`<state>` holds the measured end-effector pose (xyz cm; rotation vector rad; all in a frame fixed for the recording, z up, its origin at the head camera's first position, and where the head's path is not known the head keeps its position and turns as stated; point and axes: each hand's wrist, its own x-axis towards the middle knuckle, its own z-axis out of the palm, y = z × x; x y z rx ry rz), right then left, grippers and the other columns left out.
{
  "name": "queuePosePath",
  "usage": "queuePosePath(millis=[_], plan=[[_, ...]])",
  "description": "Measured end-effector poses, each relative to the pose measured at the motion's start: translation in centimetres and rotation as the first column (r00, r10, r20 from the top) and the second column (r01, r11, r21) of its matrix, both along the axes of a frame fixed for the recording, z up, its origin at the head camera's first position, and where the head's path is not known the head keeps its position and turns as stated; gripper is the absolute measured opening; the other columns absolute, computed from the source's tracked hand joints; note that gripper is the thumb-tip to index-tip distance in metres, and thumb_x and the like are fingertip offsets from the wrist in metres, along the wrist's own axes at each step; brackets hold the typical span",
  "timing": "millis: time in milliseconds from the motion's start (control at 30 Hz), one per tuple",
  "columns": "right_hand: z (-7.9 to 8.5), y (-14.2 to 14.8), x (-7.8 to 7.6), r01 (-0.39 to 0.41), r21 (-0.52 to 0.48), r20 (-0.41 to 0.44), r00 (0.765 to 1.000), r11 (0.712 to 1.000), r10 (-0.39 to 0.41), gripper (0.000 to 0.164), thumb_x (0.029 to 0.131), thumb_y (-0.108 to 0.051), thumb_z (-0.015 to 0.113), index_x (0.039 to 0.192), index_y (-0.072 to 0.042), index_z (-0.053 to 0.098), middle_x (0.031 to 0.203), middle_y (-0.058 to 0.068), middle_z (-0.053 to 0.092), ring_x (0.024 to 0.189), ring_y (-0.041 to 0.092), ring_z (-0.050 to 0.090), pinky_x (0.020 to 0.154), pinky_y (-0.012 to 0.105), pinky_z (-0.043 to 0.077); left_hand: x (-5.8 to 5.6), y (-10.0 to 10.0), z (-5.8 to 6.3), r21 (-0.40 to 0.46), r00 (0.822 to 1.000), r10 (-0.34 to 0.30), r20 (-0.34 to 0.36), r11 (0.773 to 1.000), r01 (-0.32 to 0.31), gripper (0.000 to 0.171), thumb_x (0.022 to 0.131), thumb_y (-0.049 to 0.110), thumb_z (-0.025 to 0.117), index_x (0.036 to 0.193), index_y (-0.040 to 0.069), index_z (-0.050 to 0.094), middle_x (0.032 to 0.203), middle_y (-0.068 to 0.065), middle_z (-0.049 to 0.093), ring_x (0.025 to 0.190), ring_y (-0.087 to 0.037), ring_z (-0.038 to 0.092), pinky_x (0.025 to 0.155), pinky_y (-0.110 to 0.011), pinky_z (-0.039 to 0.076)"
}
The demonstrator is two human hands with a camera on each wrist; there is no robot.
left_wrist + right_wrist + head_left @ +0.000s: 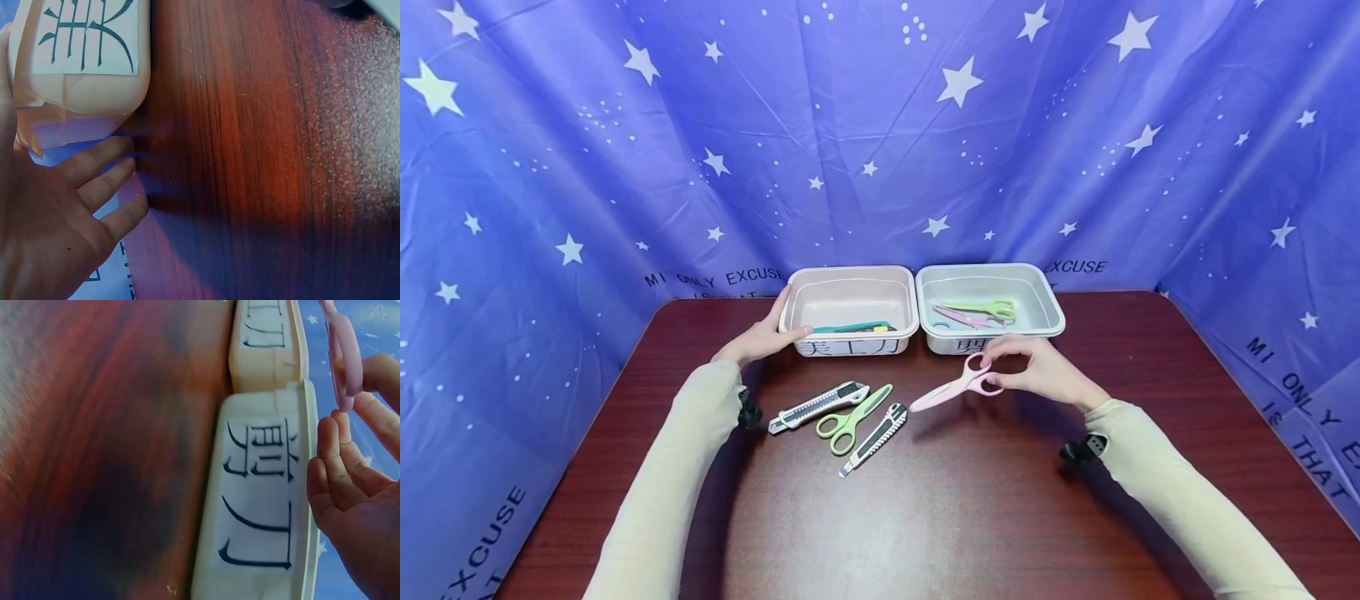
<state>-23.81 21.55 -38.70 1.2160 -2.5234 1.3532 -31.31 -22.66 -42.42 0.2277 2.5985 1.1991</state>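
Note:
My right hand (1033, 367) pinches pink scissors (951, 390) by the handle loops, blades pointing left, in front of the whitish bin (1058, 321). In the right wrist view the scissors' pink handle (350, 356) is between the thumb and fingers, and the other fingers extend loosely. My left hand (763, 335) rests against the left end of the pinkish bin (790, 312), thumb at its front rim; in the left wrist view its fingers are extended. On the table lie green scissors (844, 431) between a larger utility knife (816, 407) and a smaller utility knife (874, 440).
Inside the whitish bin lie green scissors (1000, 310) and pink scissors (973, 317). A teal utility knife (850, 327) and something yellow and dark (882, 329) lie in the pinkish bin. Both bins bear front labels and stand side by side at the table's back edge, before a starry curtain (850, 125).

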Motion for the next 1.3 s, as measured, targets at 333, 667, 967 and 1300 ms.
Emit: queuePosePath(millis=[333,667,967,1300], plan=[[1.0,1.1,-0.9,0.086,-0.012,0.000,0.996,0.996,-0.086,0.018,0.071,0.002,0.072,0.088,-0.003,0.067,0.095,0.015,0.061,0.093,0.025,0.052,0.083,0.020,0.036,1.2,0.7,2.3,0.038,0.999,-0.005,0.048,0.999,0.004,0.094,0.081,0.046,0.060,0.142,0.033,-0.010,0.143,-0.023,0.014,0.124,-0.041,0.024,0.097,-0.055,0.020],[2.1,2.0,-1.9,0.195,-0.064,0.027,0.981,0.979,-0.194,0.016,0.072,0.003,0.071,0.088,0.001,0.067,0.094,0.016,0.062,0.092,0.025,0.052,0.081,0.023,0.039,2.6,1.4,3.7,0.028,0.999,-0.017,0.033,0.999,0.016,0.088,0.087,0.036,0.056,0.142,0.027,-0.011,0.142,-0.025,0.014,0.124,-0.041,0.024,0.097,-0.053,0.021],[2.9,2.4,-3.2,0.321,-0.064,0.086,0.945,0.945,-0.316,0.017,0.075,0.000,0.070,0.091,0.003,0.066,0.094,0.017,0.062,0.090,0.023,0.053,0.079,0.024,0.038,2.5,1.3,3.7,0.027,0.999,-0.014,0.039,1.000,0.013,0.089,0.086,0.038,0.058,0.142,0.027,-0.010,0.142,-0.025,0.014,0.124,-0.041,0.024,0.097,-0.053,0.021],[1.4,3.2,-5.8,0.419,-0.011,0.111,0.903,0.908,-0.416,0.020,0.074,-0.007,0.072,0.093,-0.001,0.068,0.097,0.013,0.063,0.094,0.018,0.050,0.084,0.036,0.036,2.3,1.1,3.4,0.080,0.999,-0.038,0.035,0.996,0.036,0.091,0.086,0.037,0.058,0.143,0.022,-0.011,0.145,-0.020,0.009,0.126,-0.035,0.021,0.099,-0.051,0.020]])
